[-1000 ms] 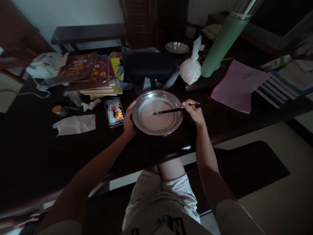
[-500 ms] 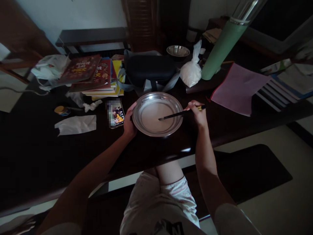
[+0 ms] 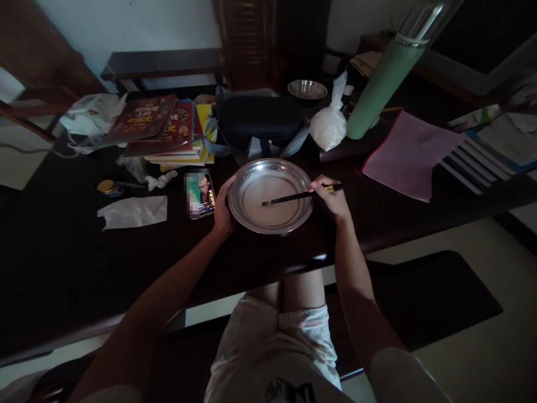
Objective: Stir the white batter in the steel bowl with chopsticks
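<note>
A shallow stainless steel basin (image 3: 237,215) sits near the table's front edge, with cloudy whitish liquid (image 3: 272,193) covering its bottom. My left hand (image 3: 224,207) is closed on the left side of its rim, thumb at the top. Dark chopsticks (image 3: 293,196) with gold-marked ends are pinched in my right hand (image 3: 331,197), just beyond the basin's right rim. They slant over that rim, and their tips are in the liquid left of the basin's middle. A lit phone (image 3: 200,193) lies beside my left hand.
Behind the basin stand a black case (image 3: 260,117), a tied bag of white powder (image 3: 328,131), a green flask (image 3: 380,92) and a steel bowl (image 3: 307,89). Left lie stacked books (image 3: 155,126), a tissue (image 3: 133,212) and a small jar (image 3: 109,187); right, a pink pouch (image 3: 413,154).
My right hand has moved a little left, and the chopstick tips have shifted left through the liquid. My left hand keeps its hold on the basin. The phone's picture has changed.
</note>
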Action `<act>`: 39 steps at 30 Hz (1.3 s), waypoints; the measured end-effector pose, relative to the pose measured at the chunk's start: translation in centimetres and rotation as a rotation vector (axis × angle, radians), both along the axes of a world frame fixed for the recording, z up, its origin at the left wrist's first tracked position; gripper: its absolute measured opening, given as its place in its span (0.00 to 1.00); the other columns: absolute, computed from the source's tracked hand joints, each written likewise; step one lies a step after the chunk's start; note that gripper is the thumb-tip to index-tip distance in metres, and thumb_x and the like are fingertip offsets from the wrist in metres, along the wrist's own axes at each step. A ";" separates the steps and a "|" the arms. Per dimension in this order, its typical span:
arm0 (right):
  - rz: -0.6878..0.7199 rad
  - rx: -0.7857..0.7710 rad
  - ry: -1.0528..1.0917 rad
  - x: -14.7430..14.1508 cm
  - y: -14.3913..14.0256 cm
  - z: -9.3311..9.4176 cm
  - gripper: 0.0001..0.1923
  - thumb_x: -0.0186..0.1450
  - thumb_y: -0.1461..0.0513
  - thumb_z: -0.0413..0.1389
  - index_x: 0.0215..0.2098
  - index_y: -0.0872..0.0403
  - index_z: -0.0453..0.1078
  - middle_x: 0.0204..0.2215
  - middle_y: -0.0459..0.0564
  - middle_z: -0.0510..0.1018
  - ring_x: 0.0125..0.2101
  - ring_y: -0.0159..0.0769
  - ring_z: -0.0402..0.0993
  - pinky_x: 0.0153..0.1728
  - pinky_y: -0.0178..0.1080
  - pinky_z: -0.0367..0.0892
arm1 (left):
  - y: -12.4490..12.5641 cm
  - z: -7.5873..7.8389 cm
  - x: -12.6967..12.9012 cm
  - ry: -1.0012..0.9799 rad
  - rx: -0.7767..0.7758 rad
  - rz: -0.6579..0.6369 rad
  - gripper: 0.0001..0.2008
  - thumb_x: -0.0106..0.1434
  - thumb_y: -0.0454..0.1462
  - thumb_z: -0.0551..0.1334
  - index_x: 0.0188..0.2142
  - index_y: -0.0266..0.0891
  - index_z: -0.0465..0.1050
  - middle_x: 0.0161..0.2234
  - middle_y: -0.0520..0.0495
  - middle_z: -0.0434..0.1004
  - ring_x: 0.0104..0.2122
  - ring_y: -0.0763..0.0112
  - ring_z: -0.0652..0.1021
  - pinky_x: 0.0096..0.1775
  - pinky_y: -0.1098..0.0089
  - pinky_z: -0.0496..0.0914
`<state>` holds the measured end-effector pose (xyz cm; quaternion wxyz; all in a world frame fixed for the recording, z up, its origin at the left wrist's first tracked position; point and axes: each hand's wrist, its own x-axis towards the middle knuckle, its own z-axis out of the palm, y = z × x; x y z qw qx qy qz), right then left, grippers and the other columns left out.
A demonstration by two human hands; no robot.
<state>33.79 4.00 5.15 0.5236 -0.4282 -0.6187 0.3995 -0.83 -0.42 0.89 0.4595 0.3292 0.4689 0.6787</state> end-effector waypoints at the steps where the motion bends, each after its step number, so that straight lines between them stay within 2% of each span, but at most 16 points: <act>1: -0.018 0.006 -0.002 0.0 0.0 0.0 0.41 0.61 0.19 0.76 0.26 0.43 0.82 0.28 0.46 0.89 0.35 0.44 0.89 0.47 0.50 0.85 | -0.1 0.1 0.0 0.003 0.000 -0.007 0.14 0.82 0.49 0.72 0.57 0.49 0.95 0.66 0.46 0.98 0.77 0.46 0.88 0.86 0.47 0.76; 5: -0.111 -0.001 0.049 0.3 0.0 0.1 0.43 0.61 0.17 0.74 0.24 0.43 0.77 0.25 0.45 0.85 0.32 0.44 0.88 0.44 0.50 0.84 | -0.3 0.4 0.2 -0.005 0.006 -0.041 0.15 0.84 0.47 0.71 0.60 0.48 0.94 0.66 0.47 0.99 0.76 0.47 0.88 0.86 0.45 0.76; 7: -0.064 -0.017 0.042 0.3 0.0 0.0 0.43 0.62 0.18 0.74 0.24 0.43 0.77 0.25 0.44 0.84 0.31 0.44 0.87 0.45 0.51 0.85 | -0.3 0.5 0.2 -0.017 0.007 -0.037 0.14 0.84 0.46 0.71 0.60 0.48 0.94 0.66 0.47 0.99 0.75 0.47 0.89 0.86 0.44 0.75; 10: 0.021 0.003 -0.013 0.0 0.2 -0.1 0.41 0.61 0.19 0.75 0.26 0.43 0.81 0.28 0.46 0.88 0.35 0.45 0.88 0.48 0.52 0.85 | -0.2 0.5 0.2 -0.018 0.016 -0.040 0.12 0.83 0.45 0.72 0.58 0.49 0.94 0.67 0.48 0.99 0.75 0.48 0.89 0.88 0.45 0.73; 12: -0.021 0.029 -0.016 -0.1 0.3 -0.1 0.41 0.61 0.18 0.75 0.26 0.42 0.81 0.29 0.46 0.89 0.36 0.45 0.88 0.49 0.52 0.85 | 0.0 0.4 0.3 -0.036 0.011 -0.039 0.12 0.83 0.46 0.72 0.57 0.50 0.95 0.66 0.48 0.99 0.75 0.48 0.89 0.88 0.46 0.73; 15: -0.118 0.001 0.052 0.1 0.3 -0.1 0.42 0.60 0.18 0.74 0.25 0.43 0.77 0.26 0.45 0.87 0.33 0.44 0.87 0.46 0.50 0.85 | 0.1 0.3 0.3 -0.071 -0.006 -0.035 0.14 0.84 0.48 0.70 0.58 0.50 0.94 0.64 0.47 1.00 0.74 0.48 0.89 0.86 0.46 0.75; 17: -0.097 -0.029 0.069 0.2 0.2 0.0 0.42 0.60 0.18 0.75 0.24 0.43 0.76 0.25 0.44 0.85 0.30 0.43 0.85 0.43 0.50 0.85 | 0.1 0.2 0.3 -0.069 -0.009 -0.042 0.15 0.84 0.49 0.70 0.59 0.49 0.94 0.64 0.46 1.00 0.75 0.46 0.89 0.85 0.46 0.77; 20: -0.011 -0.017 0.021 -0.1 0.1 0.1 0.41 0.59 0.19 0.76 0.25 0.43 0.81 0.26 0.45 0.87 0.32 0.43 0.86 0.46 0.50 0.85 | 0.0 0.2 0.1 -0.041 -0.005 -0.033 0.13 0.83 0.47 0.72 0.58 0.50 0.94 0.65 0.45 0.99 0.76 0.44 0.88 0.84 0.47 0.78; 22: -0.028 0.009 0.008 -0.2 0.1 0.1 0.41 0.59 0.18 0.76 0.25 0.43 0.82 0.28 0.45 0.89 0.34 0.44 0.88 0.48 0.50 0.85 | 0.1 0.1 0.0 -0.022 0.001 -0.023 0.12 0.81 0.47 0.74 0.56 0.50 0.94 0.65 0.44 0.98 0.76 0.43 0.87 0.82 0.47 0.79; 25: -0.106 0.001 0.053 -0.1 0.1 0.1 0.43 0.60 0.17 0.74 0.24 0.43 0.78 0.26 0.45 0.87 0.33 0.44 0.88 0.46 0.51 0.85 | 0.4 -0.2 -0.1 -0.022 0.000 -0.017 0.12 0.80 0.50 0.74 0.55 0.51 0.94 0.62 0.43 0.99 0.77 0.41 0.87 0.79 0.45 0.82; 27: -0.079 -0.027 0.063 0.0 0.0 0.1 0.43 0.60 0.18 0.74 0.24 0.43 0.77 0.25 0.44 0.84 0.32 0.45 0.88 0.45 0.51 0.85 | 0.5 -0.4 -0.1 -0.023 0.002 -0.008 0.13 0.80 0.51 0.74 0.55 0.52 0.94 0.61 0.43 0.99 0.77 0.41 0.87 0.78 0.44 0.83; 30: 0.016 -0.024 0.013 -0.1 0.1 0.1 0.41 0.60 0.19 0.76 0.26 0.43 0.80 0.26 0.44 0.85 0.34 0.45 0.89 0.47 0.51 0.86 | 0.6 -0.4 0.0 -0.008 0.005 -0.004 0.14 0.79 0.52 0.75 0.55 0.51 0.94 0.63 0.42 0.98 0.75 0.41 0.88 0.78 0.45 0.83; 33: -0.026 0.013 0.008 -0.1 0.2 0.1 0.41 0.61 0.19 0.75 0.27 0.43 0.81 0.28 0.45 0.88 0.36 0.44 0.90 0.47 0.50 0.85 | 0.6 -0.3 0.0 -0.015 -0.006 -0.003 0.15 0.79 0.52 0.74 0.56 0.50 0.94 0.61 0.42 0.98 0.72 0.42 0.89 0.78 0.47 0.83; 36: -0.084 -0.003 0.051 0.0 0.1 0.1 0.42 0.62 0.18 0.74 0.25 0.43 0.78 0.26 0.44 0.86 0.32 0.43 0.88 0.43 0.49 0.84 | 0.7 -0.3 0.0 -0.027 -0.008 0.001 0.16 0.80 0.52 0.72 0.55 0.49 0.95 0.60 0.44 0.98 0.73 0.42 0.89 0.77 0.47 0.83; 39: -0.025 -0.006 0.020 -0.1 0.1 0.1 0.42 0.62 0.18 0.75 0.25 0.43 0.79 0.26 0.44 0.86 0.33 0.43 0.88 0.45 0.50 0.84 | 0.8 -0.4 0.0 -0.033 -0.010 -0.018 0.17 0.80 0.53 0.73 0.56 0.49 0.94 0.60 0.43 0.98 0.73 0.42 0.89 0.76 0.48 0.84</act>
